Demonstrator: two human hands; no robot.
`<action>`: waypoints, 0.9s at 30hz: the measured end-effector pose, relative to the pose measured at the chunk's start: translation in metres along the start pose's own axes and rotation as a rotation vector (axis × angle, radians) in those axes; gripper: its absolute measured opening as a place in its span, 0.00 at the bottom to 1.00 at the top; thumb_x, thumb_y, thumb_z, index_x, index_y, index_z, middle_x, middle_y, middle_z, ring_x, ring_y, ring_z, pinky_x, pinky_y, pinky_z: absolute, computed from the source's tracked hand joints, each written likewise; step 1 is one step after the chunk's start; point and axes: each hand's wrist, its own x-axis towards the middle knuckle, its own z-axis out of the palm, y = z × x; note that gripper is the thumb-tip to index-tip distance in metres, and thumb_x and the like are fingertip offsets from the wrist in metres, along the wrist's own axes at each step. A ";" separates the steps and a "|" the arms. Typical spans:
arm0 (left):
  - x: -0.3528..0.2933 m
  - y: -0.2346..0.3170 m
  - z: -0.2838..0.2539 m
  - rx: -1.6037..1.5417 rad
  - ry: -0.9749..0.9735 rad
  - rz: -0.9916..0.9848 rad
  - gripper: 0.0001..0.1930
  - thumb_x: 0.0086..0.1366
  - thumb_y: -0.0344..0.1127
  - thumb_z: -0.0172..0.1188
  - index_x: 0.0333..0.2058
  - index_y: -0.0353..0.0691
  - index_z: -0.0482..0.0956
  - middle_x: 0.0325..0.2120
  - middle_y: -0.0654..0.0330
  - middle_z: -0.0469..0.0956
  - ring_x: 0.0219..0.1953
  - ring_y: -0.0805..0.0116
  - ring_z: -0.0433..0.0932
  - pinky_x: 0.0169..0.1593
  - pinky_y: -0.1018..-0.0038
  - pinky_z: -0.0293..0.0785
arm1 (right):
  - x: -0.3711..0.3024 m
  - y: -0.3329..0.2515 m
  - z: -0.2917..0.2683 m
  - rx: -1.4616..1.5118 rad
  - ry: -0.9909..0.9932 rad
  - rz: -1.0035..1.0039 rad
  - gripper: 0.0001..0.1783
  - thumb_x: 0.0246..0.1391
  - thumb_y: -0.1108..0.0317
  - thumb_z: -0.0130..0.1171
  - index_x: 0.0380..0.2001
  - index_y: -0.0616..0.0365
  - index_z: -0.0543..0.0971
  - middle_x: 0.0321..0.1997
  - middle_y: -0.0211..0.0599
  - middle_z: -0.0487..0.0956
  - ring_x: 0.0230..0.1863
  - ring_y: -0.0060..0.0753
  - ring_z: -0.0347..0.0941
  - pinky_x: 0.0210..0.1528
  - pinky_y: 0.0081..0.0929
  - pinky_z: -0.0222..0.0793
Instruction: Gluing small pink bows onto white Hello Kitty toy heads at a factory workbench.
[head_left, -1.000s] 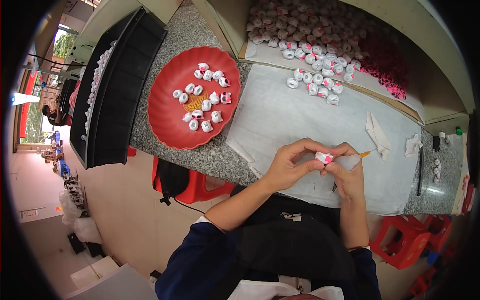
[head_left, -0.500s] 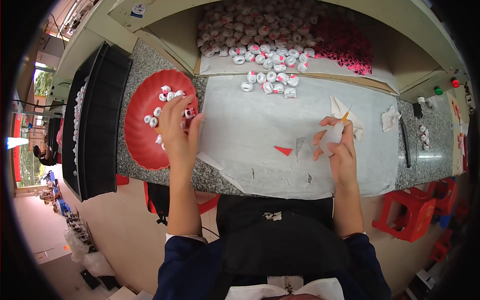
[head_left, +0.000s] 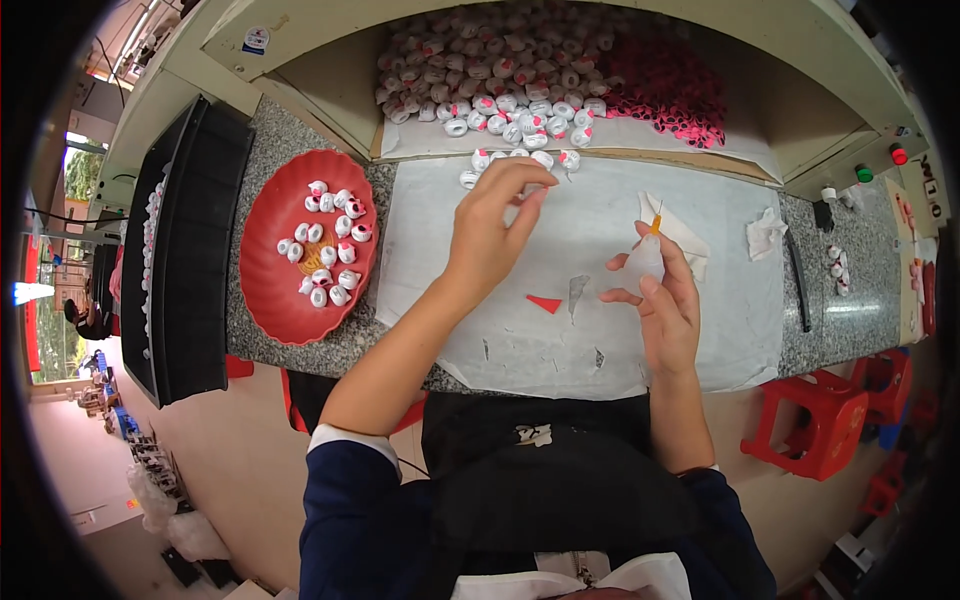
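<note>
My left hand [head_left: 490, 225] reaches over the far part of the white paper, fingers curved and thumb apart from them. It partly covers a small group of white rounded pieces with pink spots [head_left: 569, 161]; nothing can be seen held in it. In my right hand [head_left: 668, 310] is a small translucent squeeze bottle [head_left: 645, 258] with an orange cap and thin needle tip pointing up and away. Thumb and fingers grip the bottle's sides above the paper. At the left, a red scalloped bowl [head_left: 262, 290] holds several similar white pieces.
A shelf bay behind holds a big heap of white pieces [head_left: 480, 70] and pink-and-black ones [head_left: 670, 95]. White paper [head_left: 440, 330] covers the counter, bearing a red scrap [head_left: 544, 303] and crumpled tissue [head_left: 766, 234]. A black tray [head_left: 195, 270] stands far left; red stools [head_left: 810, 425] stand right.
My left hand has moved from over the red bowl rightward to the pieces at the paper's far side. The right hand still grips the bottle; the whole view has shifted slightly.
</note>
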 end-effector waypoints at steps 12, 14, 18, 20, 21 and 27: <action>-0.067 0.022 0.000 -1.628 0.083 -0.994 0.08 0.57 0.33 0.48 0.35 0.38 0.66 0.38 0.55 0.69 0.31 0.70 0.73 0.31 0.81 0.71 | 0.004 -0.005 -0.008 0.175 0.153 -0.154 0.17 0.38 0.74 0.56 0.35 0.58 0.65 0.38 0.33 0.65 0.32 0.20 0.62 0.26 0.16 0.57; -0.071 0.025 0.003 -1.485 0.139 -0.876 0.09 0.55 0.29 0.51 0.36 0.37 0.67 0.35 0.59 0.70 0.34 0.73 0.71 0.34 0.79 0.70 | 0.005 -0.004 -0.004 0.223 0.188 -0.143 0.17 0.37 0.73 0.56 0.34 0.58 0.65 0.37 0.34 0.64 0.33 0.21 0.61 0.26 0.16 0.57; -0.081 0.018 0.005 -1.406 0.099 -0.781 0.14 0.52 0.23 0.52 0.40 0.36 0.66 0.35 0.60 0.70 0.37 0.74 0.70 0.38 0.79 0.70 | 0.001 0.001 0.009 0.058 0.178 -0.239 0.17 0.36 0.71 0.57 0.32 0.59 0.66 0.34 0.35 0.64 0.32 0.22 0.61 0.26 0.16 0.57; -0.075 0.027 0.003 -1.256 0.179 -0.752 0.18 0.50 0.23 0.53 0.42 0.33 0.65 0.37 0.55 0.70 0.36 0.71 0.70 0.40 0.75 0.69 | -0.001 0.007 0.010 -0.210 0.146 -0.453 0.18 0.34 0.68 0.59 0.31 0.60 0.65 0.30 0.35 0.63 0.30 0.25 0.60 0.26 0.18 0.58; -0.075 0.028 0.003 -1.254 0.186 -0.758 0.18 0.50 0.23 0.53 0.42 0.33 0.65 0.37 0.55 0.70 0.36 0.71 0.70 0.40 0.75 0.69 | -0.001 0.008 0.015 -0.283 0.151 -0.533 0.19 0.33 0.67 0.60 0.29 0.60 0.65 0.27 0.34 0.62 0.28 0.26 0.60 0.26 0.20 0.59; -0.076 0.028 0.002 -1.241 0.195 -0.723 0.20 0.50 0.23 0.53 0.44 0.31 0.63 0.38 0.54 0.69 0.41 0.69 0.69 0.44 0.73 0.67 | -0.006 0.013 0.017 -0.364 -0.039 -0.667 0.21 0.29 0.70 0.65 0.28 0.59 0.66 0.26 0.34 0.65 0.23 0.25 0.63 0.26 0.21 0.62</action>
